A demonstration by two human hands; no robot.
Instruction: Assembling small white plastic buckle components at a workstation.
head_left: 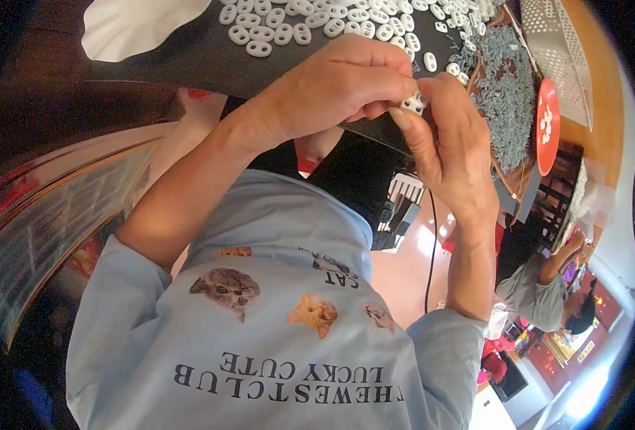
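Note:
Just in front of my body, both hands meet over the near edge of a dark tabletop (188, 77). A small white plastic piece with dark holes (413, 104) is pinched between their fingertips. My left hand (346, 82) has its fingers curled, thumb and forefinger pressed at the piece's upper left side. My right hand (455, 136) grips it from the right, thumb below and forefinger above. The fingers partly cover the piece. Beyond them lie many loose white oval pieces (282, 34), each with two holes.
A heap of small grey parts (505, 100) sits at the right, beside a red plate (551, 154) of small white bits. A white wavy-edged sheet (134, 32) lies at the far left. White perforated trays (557, 43) stand far right. Another person (539, 297) works farther right.

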